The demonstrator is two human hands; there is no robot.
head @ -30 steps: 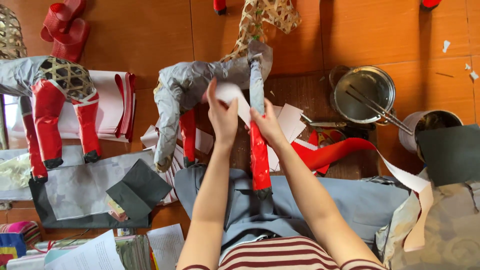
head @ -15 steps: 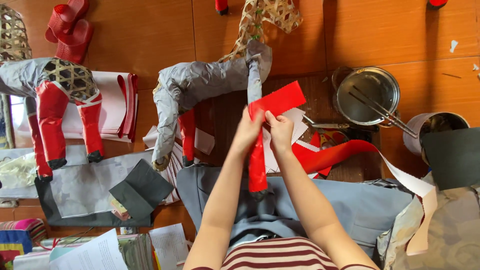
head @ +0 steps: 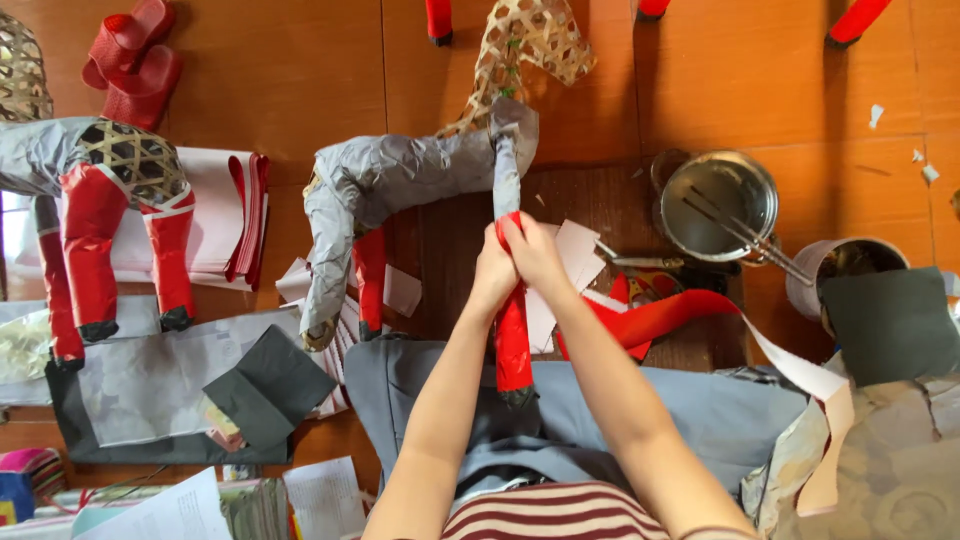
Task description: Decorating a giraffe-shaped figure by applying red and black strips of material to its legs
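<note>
Both hands meet at the centre of the view, closed around the upper part of a red-papered leg (head: 513, 340) of a woven-bamboo horse figure (head: 400, 180) whose body is covered in grey paper. The left hand (head: 492, 275) grips the leg from the 9 o'clock side and the right hand (head: 535, 252) presses against it from 3 o'clock, the two hands touching each other with fingers curled over the red paper. The leg runs down toward 6 o'clock, ending over the person's grey-clad lap. The figure's bare bamboo head (head: 530, 35) points toward 12 o'clock. Just beside the hands at 3 o'clock lie white paper pieces (head: 572, 255) and a loose red paper strip (head: 650, 320). Farther out at 2 o'clock sits a metal bowl (head: 720, 205) with a utensil across it, and a small pot (head: 845, 268) is near it at 3 o'clock. At 9 o'clock stands a second horse figure (head: 95, 190) with red legs, and a dark grey folded sheet (head: 270, 385) lies at 8 o'clock.
</note>
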